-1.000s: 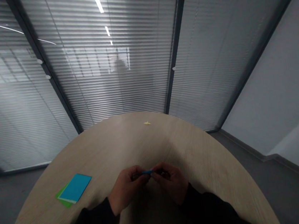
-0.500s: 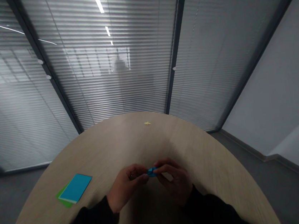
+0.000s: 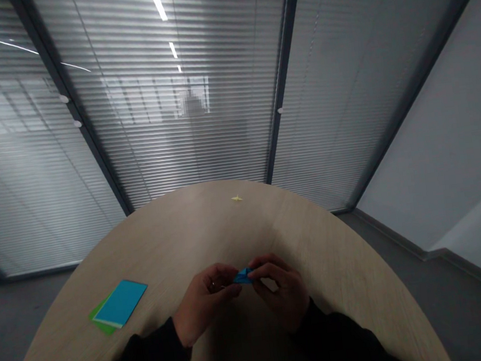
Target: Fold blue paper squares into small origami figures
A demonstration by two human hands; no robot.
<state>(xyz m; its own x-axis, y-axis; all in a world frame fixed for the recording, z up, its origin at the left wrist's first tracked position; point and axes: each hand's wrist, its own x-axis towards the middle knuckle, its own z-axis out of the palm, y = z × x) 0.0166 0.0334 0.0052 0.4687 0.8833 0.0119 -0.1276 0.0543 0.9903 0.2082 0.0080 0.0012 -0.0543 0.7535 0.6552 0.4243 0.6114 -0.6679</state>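
A small folded piece of blue paper (image 3: 243, 276) is held between my two hands, over the middle of the table's near part. My left hand (image 3: 207, 297) pinches its left end between thumb and fingers. On the other side, the fingertips of my right hand (image 3: 279, 288) close on its right end. The fingers hide part of the paper, and its exact folded shape is too small to make out. To the left lies a stack of blue paper sheets (image 3: 123, 303), with green paper (image 3: 102, 322) sticking out beneath.
The round wooden table (image 3: 336, 262) fills the lower view. A small yellow folded-paper figure (image 3: 237, 198) sits near its far edge. Behind the table stands a glass partition with blinds (image 3: 194, 151), and a white wall (image 3: 458, 150) rises at the right.
The folded blue paper has turned slightly and shows more of its surface between my fingers. My left fingers have shifted a little on it; both hands stay in place.
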